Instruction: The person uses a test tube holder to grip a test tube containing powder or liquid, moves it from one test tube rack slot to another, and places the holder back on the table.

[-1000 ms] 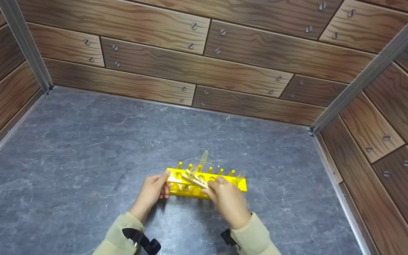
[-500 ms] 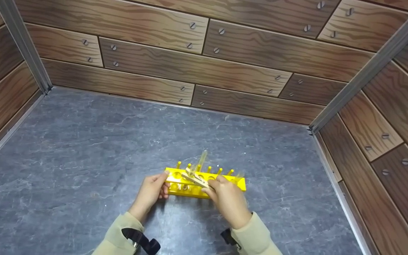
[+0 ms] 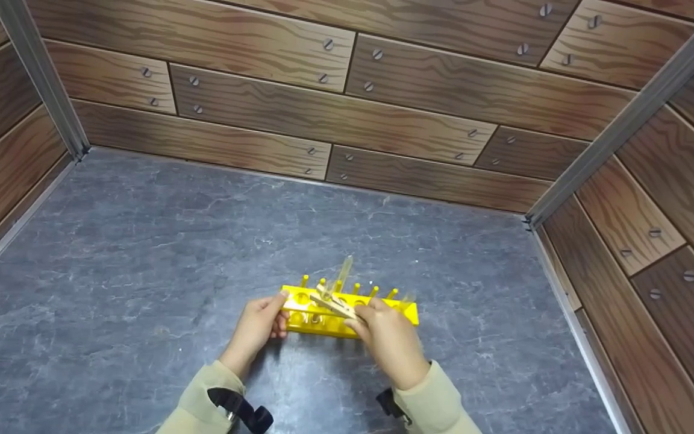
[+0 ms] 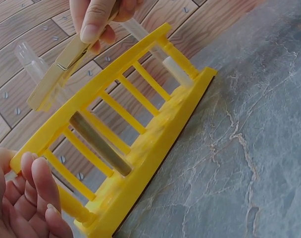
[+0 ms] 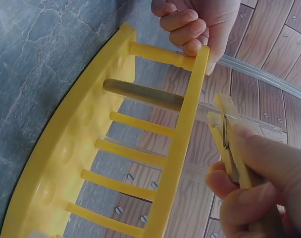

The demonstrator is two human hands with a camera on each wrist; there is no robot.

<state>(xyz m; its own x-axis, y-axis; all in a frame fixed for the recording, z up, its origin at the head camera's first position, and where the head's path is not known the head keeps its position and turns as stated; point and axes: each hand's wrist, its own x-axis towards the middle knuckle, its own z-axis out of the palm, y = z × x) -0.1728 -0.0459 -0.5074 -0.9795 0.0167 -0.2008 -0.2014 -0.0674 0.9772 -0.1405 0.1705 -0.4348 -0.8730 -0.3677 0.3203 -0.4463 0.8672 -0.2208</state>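
Note:
A yellow test tube rack (image 3: 411, 312) stands on the grey surface. My left hand (image 3: 255, 325) pinches the left end of its top plate, thumb above and fingers below. My right hand (image 3: 390, 340) holds a wooden test tube clamp (image 3: 336, 306) by its handles, over the rack. In both wrist views the clamp's wooden tips lie at the clear upper part of a test tube (image 4: 101, 144) with brownish contents. That tube sits in a hole near the rack's left end, its bottom on the base. Another test tube (image 4: 176, 70), with white contents, stands at the far right end.
A clear empty tube (image 3: 346, 270) is on one of the pegs along the rack's back edge. Wood-print walls (image 3: 262, 114) with metal corner strips (image 3: 594, 132) enclose the grey marbled surface (image 3: 160, 241).

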